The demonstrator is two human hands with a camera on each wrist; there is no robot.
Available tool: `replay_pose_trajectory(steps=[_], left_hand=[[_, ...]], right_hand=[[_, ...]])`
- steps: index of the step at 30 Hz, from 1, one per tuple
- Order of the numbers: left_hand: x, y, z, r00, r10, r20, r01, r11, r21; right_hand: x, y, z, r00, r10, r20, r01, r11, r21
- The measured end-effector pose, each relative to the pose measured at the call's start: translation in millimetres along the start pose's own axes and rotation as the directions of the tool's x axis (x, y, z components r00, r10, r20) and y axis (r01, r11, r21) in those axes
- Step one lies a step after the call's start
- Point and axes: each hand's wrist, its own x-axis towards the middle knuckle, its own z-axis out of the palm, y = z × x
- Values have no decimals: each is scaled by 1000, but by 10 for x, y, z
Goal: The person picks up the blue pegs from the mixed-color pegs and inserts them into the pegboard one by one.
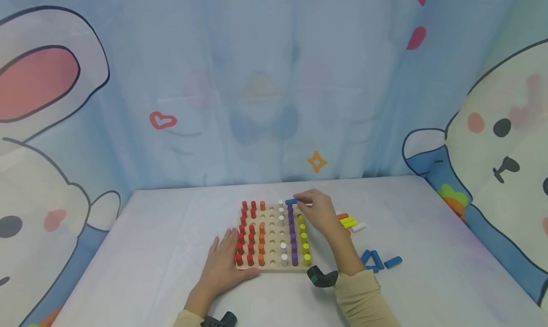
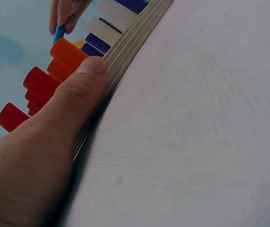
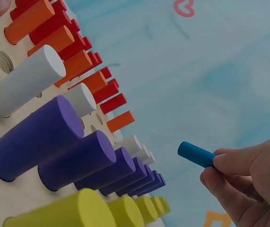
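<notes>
A wooden pegboard (image 1: 282, 270) lies on the table, holding columns of red, orange, white, purple and yellow pegs. Between thumb and fingers, my right hand (image 1: 318, 213) pinches a blue peg (image 1: 291, 201) over the board's far edge, near the end of the purple column. In the right wrist view the blue peg (image 3: 194, 154) is clear of the board, lying nearly sideways. My left hand (image 1: 223, 261) rests against the board's near left corner, fingers straight along the left side. Its thumb (image 2: 80, 90) lies on the front edge. One column of holes, between orange and white, has no pegs.
Right of the board lie loose blue pegs (image 1: 393, 262). Farther back, partly behind the right forearm, are loose yellow pegs (image 1: 348, 222), a white peg (image 1: 358, 227) and orange ones. A printed curtain (image 1: 257, 103) hangs behind the white table (image 1: 162, 222).
</notes>
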Motion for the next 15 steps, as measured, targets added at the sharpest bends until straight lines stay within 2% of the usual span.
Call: replay_pose_trajectory(steps=[15], left_hand=[[-6, 19, -20, 1000, -5, 15, 5, 1000, 4]], right_hand=[[70, -78, 151, 999, -52, -16, 51, 998, -43]])
